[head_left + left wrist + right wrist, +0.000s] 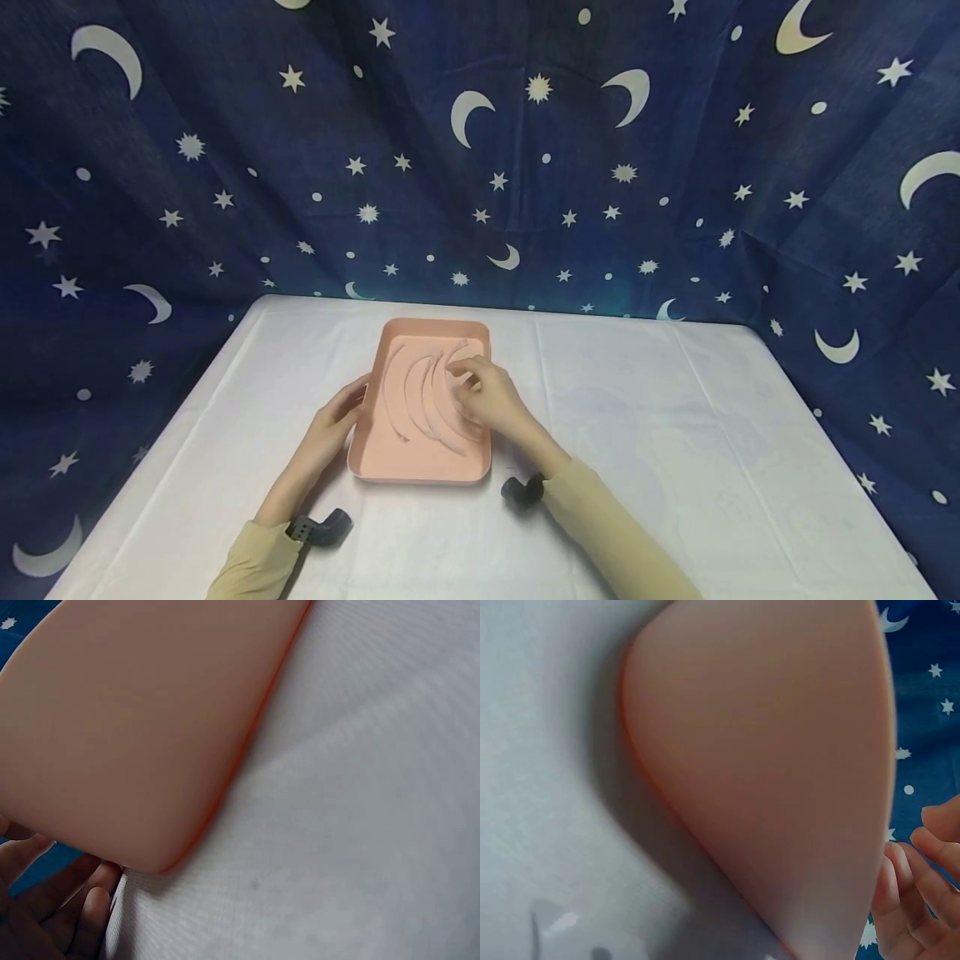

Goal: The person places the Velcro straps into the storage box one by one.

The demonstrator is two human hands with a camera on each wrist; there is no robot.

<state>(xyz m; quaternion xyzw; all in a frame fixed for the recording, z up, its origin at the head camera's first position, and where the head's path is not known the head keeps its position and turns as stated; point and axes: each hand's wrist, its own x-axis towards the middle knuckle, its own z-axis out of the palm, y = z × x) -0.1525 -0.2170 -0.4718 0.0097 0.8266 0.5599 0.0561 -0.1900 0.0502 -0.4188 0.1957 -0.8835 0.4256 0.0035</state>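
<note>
A shallow pink tray [420, 472] stands on the white-covered table, its long side running away from me. Several thin, curved, translucent strips [387, 398], resembling cable ties, lie inside it. My left hand [330, 425] rests against the tray's left wall with loosely bent fingers; in the left wrist view its fingers [94, 919] show beside the tray's corner. My right hand [487, 396] reaches over the right rim, thumb and index finger apart above the strips. In the right wrist view, the tray wall [757, 765] hides what lies beneath the bent fingers [911, 896].
A white cloth [637, 433] covers the table around the tray. Behind it hangs a dark blue curtain [420, 225] with moons and stars. Each wrist carries a black camera mount, one on the left [322, 528] and one on the right [522, 492].
</note>
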